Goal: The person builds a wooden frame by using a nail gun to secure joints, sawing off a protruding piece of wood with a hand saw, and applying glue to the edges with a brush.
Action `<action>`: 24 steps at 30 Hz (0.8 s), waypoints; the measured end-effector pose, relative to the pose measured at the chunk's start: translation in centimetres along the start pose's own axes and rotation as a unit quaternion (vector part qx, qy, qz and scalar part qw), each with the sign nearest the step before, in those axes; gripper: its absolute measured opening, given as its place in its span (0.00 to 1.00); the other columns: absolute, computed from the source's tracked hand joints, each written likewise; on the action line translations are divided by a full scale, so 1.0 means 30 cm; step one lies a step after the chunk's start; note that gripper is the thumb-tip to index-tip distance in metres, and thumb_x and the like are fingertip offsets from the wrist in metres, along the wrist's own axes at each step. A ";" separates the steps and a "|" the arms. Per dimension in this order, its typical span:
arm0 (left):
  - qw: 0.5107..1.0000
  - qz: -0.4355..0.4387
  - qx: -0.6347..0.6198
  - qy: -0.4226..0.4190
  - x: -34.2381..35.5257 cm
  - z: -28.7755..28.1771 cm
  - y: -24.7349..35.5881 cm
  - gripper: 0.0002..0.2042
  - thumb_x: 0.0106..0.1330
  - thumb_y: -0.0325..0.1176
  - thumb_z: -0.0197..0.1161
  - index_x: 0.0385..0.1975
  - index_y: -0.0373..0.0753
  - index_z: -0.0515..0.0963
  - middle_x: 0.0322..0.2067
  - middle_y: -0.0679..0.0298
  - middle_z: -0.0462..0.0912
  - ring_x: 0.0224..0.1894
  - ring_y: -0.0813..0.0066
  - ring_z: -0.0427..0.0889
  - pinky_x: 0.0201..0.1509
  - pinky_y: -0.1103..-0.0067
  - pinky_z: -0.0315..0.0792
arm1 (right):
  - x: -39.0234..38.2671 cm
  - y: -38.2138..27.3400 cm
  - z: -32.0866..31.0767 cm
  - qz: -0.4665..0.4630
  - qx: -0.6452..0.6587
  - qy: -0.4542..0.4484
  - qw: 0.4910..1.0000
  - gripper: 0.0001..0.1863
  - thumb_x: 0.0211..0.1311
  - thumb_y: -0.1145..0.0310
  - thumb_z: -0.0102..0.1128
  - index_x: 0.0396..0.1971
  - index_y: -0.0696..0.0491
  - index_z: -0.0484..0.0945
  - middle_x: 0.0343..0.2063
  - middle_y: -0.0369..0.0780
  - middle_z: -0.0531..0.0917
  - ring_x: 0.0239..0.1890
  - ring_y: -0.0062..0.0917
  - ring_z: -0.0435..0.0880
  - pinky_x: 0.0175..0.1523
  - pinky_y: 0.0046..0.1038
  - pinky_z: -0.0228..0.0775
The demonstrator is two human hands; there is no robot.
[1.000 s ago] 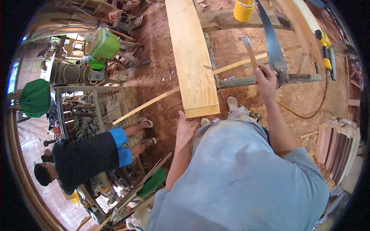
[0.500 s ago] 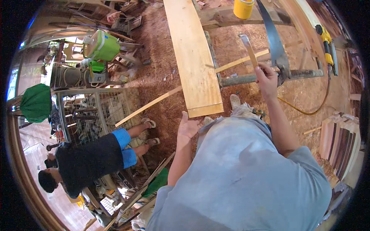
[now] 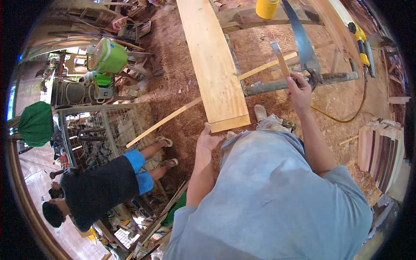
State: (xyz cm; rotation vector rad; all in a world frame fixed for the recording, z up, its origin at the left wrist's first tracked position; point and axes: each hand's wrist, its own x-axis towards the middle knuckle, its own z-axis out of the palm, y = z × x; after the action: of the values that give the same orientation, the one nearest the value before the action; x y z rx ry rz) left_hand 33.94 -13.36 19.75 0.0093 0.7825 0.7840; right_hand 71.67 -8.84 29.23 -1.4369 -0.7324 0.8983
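A long pale wooden board (image 3: 214,65) runs away from me, with a dark line across its near end. My left hand (image 3: 209,139) is at that end's left corner, thumb against the edge and fingers curled below, partly hidden. Raised to the right of the board, my right hand (image 3: 300,92) pinches a narrow flat strip (image 3: 281,60), brown with a pale, shiny far end. Just beyond this hand is a handsaw (image 3: 299,37), its wide blade pointing away and its handle end by a grey metal bar (image 3: 273,88).
A thin wooden batten (image 3: 167,121) passes beneath the board. A yellow container (image 3: 266,8) and a yellow-black power tool (image 3: 360,41) are at the far right. Stacked boards (image 3: 379,154) stand at right. Another person (image 3: 104,184) stands at left near a wire cage (image 3: 93,125); a green cooler (image 3: 108,56) lies beyond.
My left hand has come closer around the board's corner, its fingers less spread. My right hand still holds the strip up. The whole view has shifted slightly.
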 end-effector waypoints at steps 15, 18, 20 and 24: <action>0.856 0.073 0.339 0.383 -0.023 -0.399 -0.006 0.21 0.61 0.47 0.67 0.45 0.36 0.78 0.37 0.64 0.81 0.36 0.69 0.78 0.38 0.68 0.70 | 0.077 -0.122 0.055 -0.051 0.061 -0.050 0.996 0.11 0.65 0.71 0.60 0.45 0.57 0.77 0.29 0.33 0.79 0.27 0.14 0.75 0.28 0.19 0.69; 0.822 0.056 0.287 0.489 -0.105 -0.427 -0.161 0.21 0.61 0.47 0.66 0.43 0.33 0.79 0.34 0.64 0.81 0.31 0.71 0.79 0.33 0.72 0.71 | 0.126 -0.188 0.016 -0.037 0.171 -0.050 0.983 0.10 0.66 0.73 0.58 0.45 0.57 0.76 0.28 0.34 0.79 0.27 0.16 0.77 0.29 0.22 0.72; 0.803 -0.005 0.424 0.419 -0.210 -0.439 -0.237 0.23 0.61 0.43 0.66 0.48 0.30 0.76 0.41 0.58 0.82 0.39 0.65 0.81 0.41 0.68 0.73 | 0.165 -0.214 -0.008 -0.060 0.141 -0.038 0.987 0.09 0.67 0.72 0.57 0.45 0.56 0.76 0.32 0.34 0.79 0.27 0.15 0.77 0.30 0.22 0.73; 0.749 -0.044 0.462 0.473 -0.226 -0.434 -0.309 0.22 0.60 0.44 0.65 0.43 0.29 0.77 0.39 0.53 0.82 0.40 0.59 0.81 0.43 0.66 0.73 | 0.267 -0.228 -0.077 -0.008 0.113 0.030 0.993 0.11 0.67 0.71 0.58 0.47 0.57 0.77 0.24 0.33 0.77 0.18 0.13 0.72 0.20 0.19 0.67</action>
State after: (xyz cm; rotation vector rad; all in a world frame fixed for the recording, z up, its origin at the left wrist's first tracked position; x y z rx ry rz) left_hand 28.46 -27.87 11.95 0.4990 2.0839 0.1753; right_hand 78.16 -2.61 35.16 -1.2510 -0.5764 0.8921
